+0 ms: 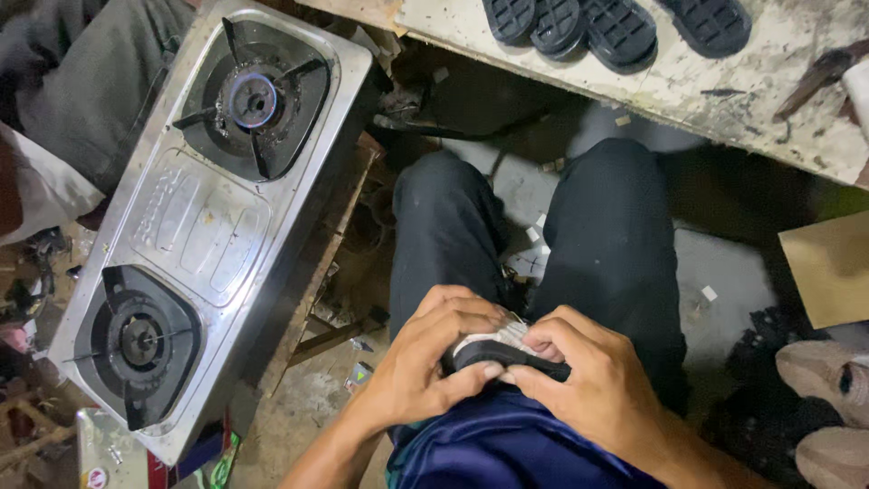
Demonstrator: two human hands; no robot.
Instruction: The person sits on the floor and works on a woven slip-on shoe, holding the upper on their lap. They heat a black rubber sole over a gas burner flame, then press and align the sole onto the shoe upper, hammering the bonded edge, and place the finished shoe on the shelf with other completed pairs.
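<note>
Both my hands rest in my lap, closed around one small shoe part (500,349), a black sole with a white upper surface. My left hand (425,358) wraps its near end with the thumb pressed on the black edge. The fingers of my right hand (593,380) curl over its other end. My knees in dark trousers (606,226) extend away from the hands. Most of the part is hidden beneath my fingers.
A steel two-burner gas stove (204,226) stands on a low stand at left; its far burner (253,100) shows a blue flame. Several black soles (615,27) lie on a stained workbench (724,86) at the top. Cardboard (828,267) and shoes (828,376) lie at right.
</note>
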